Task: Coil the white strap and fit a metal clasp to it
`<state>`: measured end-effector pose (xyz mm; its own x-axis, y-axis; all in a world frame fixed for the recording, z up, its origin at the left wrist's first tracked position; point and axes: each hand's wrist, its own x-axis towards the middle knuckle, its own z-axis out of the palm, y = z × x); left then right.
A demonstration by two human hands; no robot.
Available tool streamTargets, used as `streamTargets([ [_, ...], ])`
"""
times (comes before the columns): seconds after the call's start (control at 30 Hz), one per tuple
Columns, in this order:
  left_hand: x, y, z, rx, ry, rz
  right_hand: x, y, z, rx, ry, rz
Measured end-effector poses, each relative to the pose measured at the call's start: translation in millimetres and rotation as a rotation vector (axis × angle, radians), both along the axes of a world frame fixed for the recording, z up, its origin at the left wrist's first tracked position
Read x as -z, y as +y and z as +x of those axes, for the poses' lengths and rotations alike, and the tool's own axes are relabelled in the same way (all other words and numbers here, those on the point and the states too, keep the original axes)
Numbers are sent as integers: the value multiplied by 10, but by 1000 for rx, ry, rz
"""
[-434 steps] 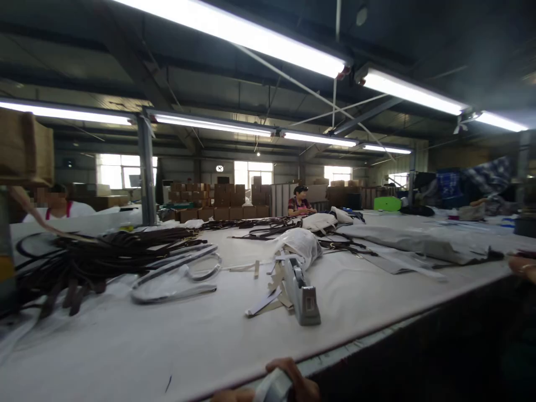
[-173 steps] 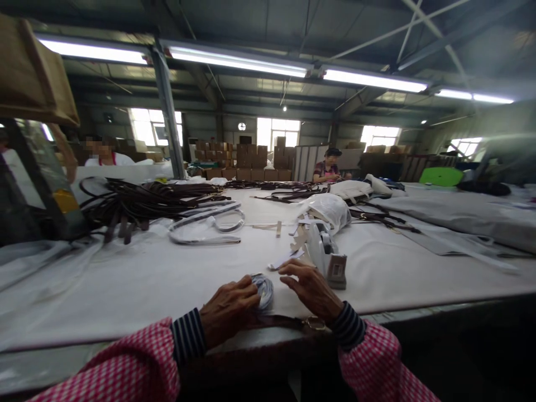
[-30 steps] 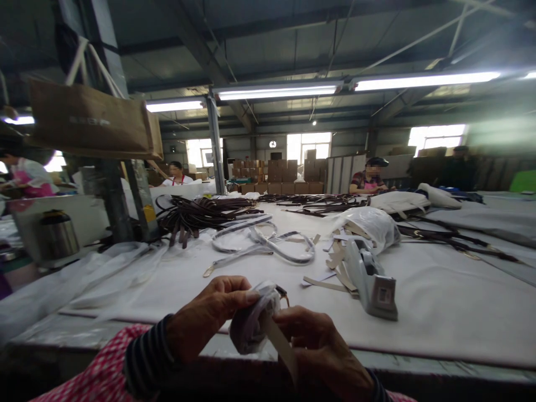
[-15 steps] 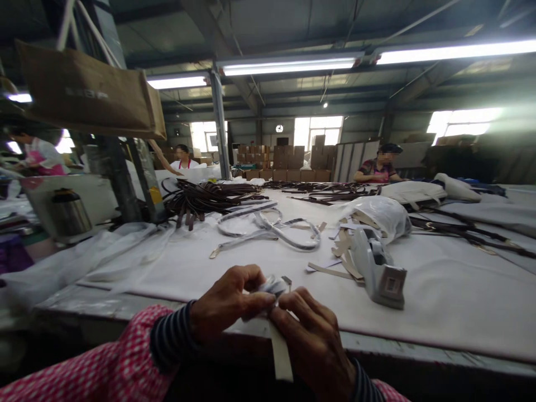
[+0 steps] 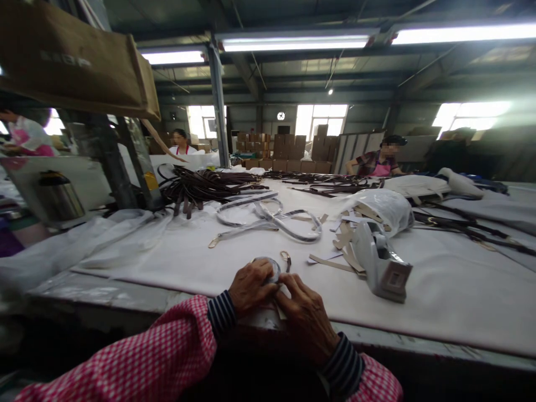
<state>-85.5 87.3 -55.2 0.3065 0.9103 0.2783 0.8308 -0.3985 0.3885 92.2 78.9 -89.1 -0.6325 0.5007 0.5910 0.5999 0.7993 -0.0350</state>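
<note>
Left hand [image 5: 252,289], right hand [image 5: 305,319] lowered, strap coil [image 5: 270,266] under left fingers [image 5: 266,281]

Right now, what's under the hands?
The left hand and right hand cover a wrapped coil, with a metal buckle showing beyond them on the white-covered table. The coil's underside and anything beneath the palms are hidden.

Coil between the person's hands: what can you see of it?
The coil is a small, round roll, mostly hidden. Only its upper rim shows, a pale grey curve with a glossy look, possibly plastic wrap; its inner layers can't be made out. It sits just above the white-covered table's near edge, cupped by the left hand, with the right hand close against its right side. A small gold-coloured buckle lies just beyond it; any link between them is hidden.
</note>
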Motion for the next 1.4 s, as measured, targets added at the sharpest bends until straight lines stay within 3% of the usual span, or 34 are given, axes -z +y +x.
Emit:
streamTargets([
  [0.57,101,13,-15,6,-205,-9,-15,16,-5,-115,21,-11],
  [0.9,-119,84,-262,166,-421,-268,17,8,-23,-76,-10,-4],
  [1.23,-130,236,-228,123,-580,-282,36,4,-25,-63,-12,18],
  [1.4,-24,281,-203,47,-835,-324,9,9,-30,-63,0,35],
])
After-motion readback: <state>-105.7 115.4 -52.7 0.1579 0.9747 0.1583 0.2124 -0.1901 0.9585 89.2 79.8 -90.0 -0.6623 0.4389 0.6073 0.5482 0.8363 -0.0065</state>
